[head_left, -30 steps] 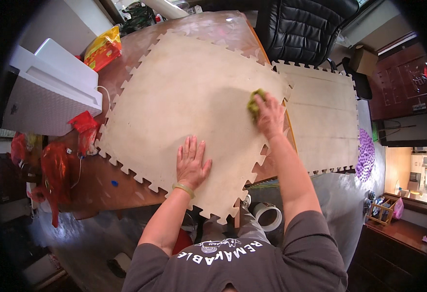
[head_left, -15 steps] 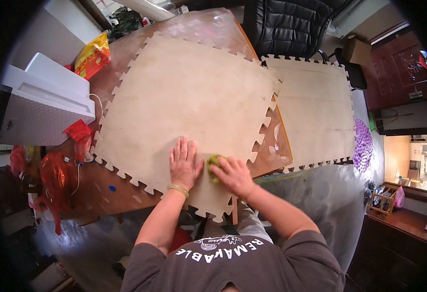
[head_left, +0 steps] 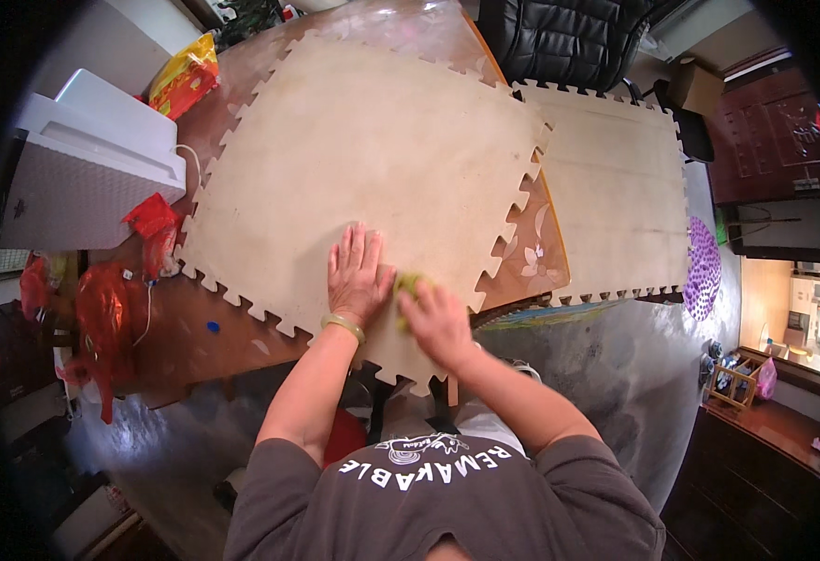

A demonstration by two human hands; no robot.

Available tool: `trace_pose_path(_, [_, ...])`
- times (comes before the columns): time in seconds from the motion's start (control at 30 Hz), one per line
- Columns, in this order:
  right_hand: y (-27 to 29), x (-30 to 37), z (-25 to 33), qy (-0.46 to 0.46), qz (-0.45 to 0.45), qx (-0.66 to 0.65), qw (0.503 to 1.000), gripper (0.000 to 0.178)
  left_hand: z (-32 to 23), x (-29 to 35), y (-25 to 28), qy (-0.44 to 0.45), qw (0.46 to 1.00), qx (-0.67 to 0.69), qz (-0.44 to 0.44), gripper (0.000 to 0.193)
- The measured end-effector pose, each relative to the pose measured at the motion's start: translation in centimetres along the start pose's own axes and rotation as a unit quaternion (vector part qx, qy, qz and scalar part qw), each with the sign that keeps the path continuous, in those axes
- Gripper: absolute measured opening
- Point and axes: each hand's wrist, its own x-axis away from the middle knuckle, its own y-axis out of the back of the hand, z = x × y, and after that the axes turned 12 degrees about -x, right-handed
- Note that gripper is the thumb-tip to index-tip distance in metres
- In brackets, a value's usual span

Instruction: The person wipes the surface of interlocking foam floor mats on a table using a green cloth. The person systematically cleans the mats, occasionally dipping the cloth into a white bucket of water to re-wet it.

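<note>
A large beige foam floor mat (head_left: 373,150) with jigsaw edges lies flat across a brown table (head_left: 214,360), its near corner sticking out over the table's edge toward me. My left hand (head_left: 359,278) rests palm down on the mat near that corner, fingers stretched out, a pale bangle (head_left: 344,325) on its wrist. Just to its right, my right hand (head_left: 436,323) is closed around a yellow-green cloth (head_left: 410,283) pressed against the mat. The fingers hide part of the cloth.
A second beige mat (head_left: 616,187) lies to the right, near a black padded chair (head_left: 560,42). On the left stand a white appliance (head_left: 111,150), a yellow-red packet (head_left: 184,77) and red plastic bags (head_left: 106,318). A purple round mat (head_left: 703,269) is on the grey floor (head_left: 616,374).
The whole view has shifted slightly, so the mat and hands sit higher in the picture. My left hand stays flat, and my right hand keeps the cloth on the mat close beside it.
</note>
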Motion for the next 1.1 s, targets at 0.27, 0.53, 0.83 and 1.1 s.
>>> trace_pose_path(0.27, [3.5, 0.8, -0.6, -0.079, 0.06, -0.273, 0.957, 0.062, -0.4, -0.3, 0.4, 0.008, 0.999, 0.032, -0.007, 0.062])
trace_pose_path(0.53, [6.5, 3.6, -5.2, -0.403, -0.191, -0.685, 0.577, 0.049, 0.5, -0.3, 1.3, 0.018, 0.994, 0.105, 0.021, 0.056])
trace_pose_path(0.83, [5.8, 4.1, -1.8, -0.417, -0.176, -0.767, 0.454, 0.047, 0.5, 4.3, 5.9, 0.182, 0.829, 0.525, 0.06, 0.041])
trace_pose_path(1.1, [5.0, 4.0, 0.2, -0.414, -0.116, -0.846, 0.314, 0.042, -3.6, 10.9, 10.0, 0.196, 0.628, 0.732, 0.18, 0.061])
